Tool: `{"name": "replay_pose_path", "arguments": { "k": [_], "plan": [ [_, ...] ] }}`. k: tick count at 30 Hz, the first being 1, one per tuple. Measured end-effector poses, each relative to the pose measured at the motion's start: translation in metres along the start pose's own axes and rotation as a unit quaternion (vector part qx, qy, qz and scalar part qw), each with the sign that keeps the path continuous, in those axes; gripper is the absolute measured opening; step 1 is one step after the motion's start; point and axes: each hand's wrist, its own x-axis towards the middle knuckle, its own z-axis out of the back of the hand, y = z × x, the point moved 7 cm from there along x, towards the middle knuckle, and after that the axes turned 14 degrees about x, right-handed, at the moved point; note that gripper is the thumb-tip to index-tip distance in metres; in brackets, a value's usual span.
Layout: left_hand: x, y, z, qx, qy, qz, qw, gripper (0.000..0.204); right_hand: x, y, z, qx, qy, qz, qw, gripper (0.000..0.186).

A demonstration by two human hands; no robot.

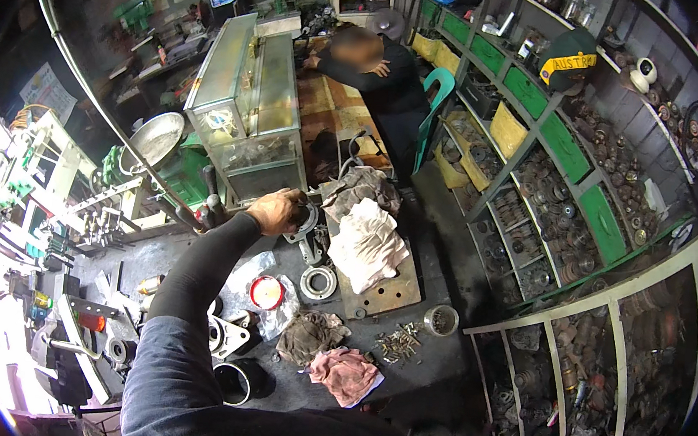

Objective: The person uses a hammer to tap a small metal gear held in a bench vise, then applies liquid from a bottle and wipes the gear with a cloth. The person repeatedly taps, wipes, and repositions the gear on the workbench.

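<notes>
My left hand (277, 211) reaches far out over the workbench, in a black arm sleeve. Its fingers are closed on the edge of a dark metal housing (307, 235) with a round opening. Just nearer lies a ring-shaped metal part (318, 282). Right of the hand, a dark crumpled rag (360, 194) and a white cloth (369, 247) rest on a metal plate (383, 295). My right hand is not in view.
A red-rimmed round container (266, 292), brown rag (312, 337), pink cloth (346, 375), loose bolts (398, 342) and a metal can (442, 320) lie nearer on the bench. A glass case (262, 117) stands beyond. Another person (380, 70) leans on the far table. Parts shelves (532, 152) line the right.
</notes>
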Motion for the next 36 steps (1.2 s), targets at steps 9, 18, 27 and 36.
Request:
{"name": "replay_pose_path", "arguments": {
  "k": [9, 18, 27, 36],
  "plan": [
    [-0.026, 0.009, 0.048, -0.268, -0.143, 0.201, 0.931, 0.051, -0.028, -0.011, 0.001, 0.017, 0.050, -0.089, 0.995, 0.050],
    [-0.074, -0.066, 0.015, -0.889, -0.154, 0.140, 0.409, 0.044, 0.029, 0.032, -0.003, -0.003, 0.188, -0.158, 0.969, 0.049],
    [-0.108, -0.270, 0.048, -0.991, -0.041, 0.075, 0.100, 0.050, 0.123, 0.510, 0.083, 0.146, 0.121, 0.129, 0.973, 0.054],
    [-0.170, -0.345, 0.058, -0.870, -0.107, 0.187, 0.444, 0.031, 0.128, 0.611, 0.043, 0.169, 0.123, 0.278, 0.938, 0.063]
  ]
}}
